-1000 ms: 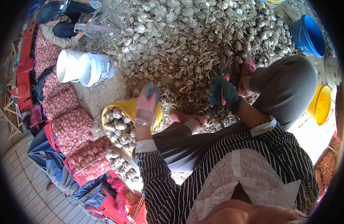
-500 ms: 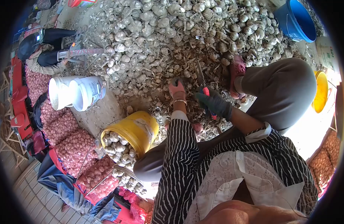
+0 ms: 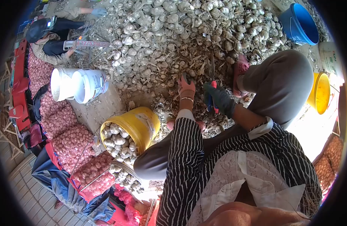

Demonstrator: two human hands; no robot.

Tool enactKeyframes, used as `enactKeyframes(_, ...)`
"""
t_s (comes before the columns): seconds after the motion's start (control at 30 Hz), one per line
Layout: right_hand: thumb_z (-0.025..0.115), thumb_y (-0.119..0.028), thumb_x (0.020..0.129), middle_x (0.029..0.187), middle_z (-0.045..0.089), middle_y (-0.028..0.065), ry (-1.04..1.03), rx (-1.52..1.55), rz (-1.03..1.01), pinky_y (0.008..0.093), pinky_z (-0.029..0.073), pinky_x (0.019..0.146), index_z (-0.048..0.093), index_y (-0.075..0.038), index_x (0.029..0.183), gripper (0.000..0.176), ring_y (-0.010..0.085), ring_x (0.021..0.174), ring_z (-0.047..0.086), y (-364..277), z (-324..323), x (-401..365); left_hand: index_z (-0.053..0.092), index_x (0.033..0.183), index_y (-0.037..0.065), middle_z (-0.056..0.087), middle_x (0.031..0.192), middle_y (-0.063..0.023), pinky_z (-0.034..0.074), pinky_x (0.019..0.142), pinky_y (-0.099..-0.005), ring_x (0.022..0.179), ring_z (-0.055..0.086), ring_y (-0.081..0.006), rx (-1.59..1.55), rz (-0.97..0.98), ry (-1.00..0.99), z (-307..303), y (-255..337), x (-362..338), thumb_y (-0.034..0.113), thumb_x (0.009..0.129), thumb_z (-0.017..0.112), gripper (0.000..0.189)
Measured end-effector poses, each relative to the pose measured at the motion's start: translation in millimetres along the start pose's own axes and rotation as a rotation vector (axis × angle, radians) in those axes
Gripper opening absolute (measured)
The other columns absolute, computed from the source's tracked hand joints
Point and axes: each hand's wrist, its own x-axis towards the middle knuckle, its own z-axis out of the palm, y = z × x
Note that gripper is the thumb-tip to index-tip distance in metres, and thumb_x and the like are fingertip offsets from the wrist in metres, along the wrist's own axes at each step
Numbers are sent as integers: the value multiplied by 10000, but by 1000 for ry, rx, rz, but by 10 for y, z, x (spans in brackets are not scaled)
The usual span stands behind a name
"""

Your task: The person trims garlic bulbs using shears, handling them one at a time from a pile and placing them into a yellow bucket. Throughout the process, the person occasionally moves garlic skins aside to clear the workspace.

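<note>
My left hand [image 3: 186,85], in a pink glove with dark fingertips, is low over the near edge of a heap of garlic bulbs [image 3: 158,45]. Its fingers curl downward among dry stalks and husks; whatever they grip is hidden. To its right, my right hand [image 3: 221,99] wears a dark glove and is closed around the red and blue handles of a pair of shears [image 3: 212,75]. The blades point away from me, over the husks. Beside my left knee a yellow bucket [image 3: 146,126] lies tipped, with trimmed garlic bulbs [image 3: 119,140] in its mouth.
Two white buckets [image 3: 91,86] stand left of the heap. Net sacks of garlic [image 3: 70,141] line the left side. Another person [image 3: 49,41] sits at upper left. A blue bucket [image 3: 299,24] and another yellow bucket [image 3: 319,93] are at right.
My left hand has shifted slightly right along the heap's edge. My right hand has moved a little right too, and the shears point straighter ahead. The other person's arm now reaches toward the heap.
</note>
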Motion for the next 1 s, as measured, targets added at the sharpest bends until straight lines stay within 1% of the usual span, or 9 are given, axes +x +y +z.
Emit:
enactKeyframes(0.27, 659, -296, 863, 633, 553, -8, -5, -146, 15, 251, 438, 492, 592, -107, 885, 201, 116, 514, 534, -115, 140, -114, 212, 1458, 147, 170, 1526, -137, 511, 948, -371, 1228, 481, -296, 416, -53, -282, -141, 605, 78, 302, 928, 519, 633)
enactKeyframes(0.37, 657, -288, 867, 641, 556, -9, -13, -189, 80, 245, 420, 486, 591, -107, 879, 193, 115, 521, 538, -39, 13, -6, 227, 1446, 127, 160, 1526, -148, 526, 924, -389, 1203, 501, -314, 302, -79, -246, -174, 561, -60, 227, 930, 525, 605)
enactKeyframes(0.43, 657, -287, 867, 641, 554, -9, -58, -191, 73, 248, 414, 484, 590, -106, 876, 193, 113, 525, 538, -31, 78, -32, 324, 1390, 79, 314, 1466, -153, 540, 904, -376, 1135, 557, -303, -264, -145, -35, 38, 279, -3, 180, 904, 579, 558)
enactKeyframes(0.47, 656, -287, 866, 641, 553, -10, -81, -180, 58, 251, 408, 481, 589, -105, 872, 194, 110, 529, 538, -30, 104, -43, 324, 1390, 79, 314, 1466, -153, 540, 904, -376, 1135, 557, -303, -265, -145, -18, 95, 83, 60, 180, 904, 579, 558)
enactKeyframes(0.53, 656, -274, 866, 651, 556, -8, -141, -237, 9, 251, 399, 480, 587, -107, 889, 182, 103, 536, 534, 6, 150, -62, 417, 1298, 115, 568, 1212, -127, 514, 916, -371, 1078, 583, -266, -1501, -94, -155, 90, -199, 57, 144, 827, 686, 543)
enactKeyframes(0.57, 656, -261, 866, 660, 560, -6, -190, -294, -38, 252, 390, 480, 585, -110, 906, 172, 96, 544, 529, 20, 156, -62, 475, 1188, 110, 614, 1066, -73, 535, 863, -336, 962, 624, -219, -1852, -117, -199, -189, -104, -236, 98, 829, 678, 413)
enactKeyframes(0.7, 657, -228, 866, 698, 568, -13, -355, -483, -207, 282, 424, 518, 589, -92, 994, 199, 121, 565, 529, 211, 25, 62, 531, 1049, 117, 615, 964, -33, 509, 723, -289, 878, 612, -166, -1978, 45, -185, -692, -117, -690, 111, 893, 602, 171)
enactKeyframes(0.77, 661, -224, 862, 736, 581, 13, -379, -907, -707, 330, 467, 585, 539, -77, 1146, 342, 168, 605, 540, 353, -77, 174, 534, 1037, 115, 613, 951, -27, 498, 707, -286, 866, 607, -160, -1922, 160, -183, -828, -266, -800, 129, 894, 606, 161)
enactKeyframes(1.0, 688, -284, 815, 882, 634, 181, -307, -1431, -1011, 427, 495, 688, 418, -83, 1284, 577, 368, 793, 633, 113, 94, -370, 534, 1098, 112, 595, 979, -24, 477, 721, -282, 856, 595, -152, -1814, 244, -5, -1415, -118, -1751, 195, 916, 580, 206)
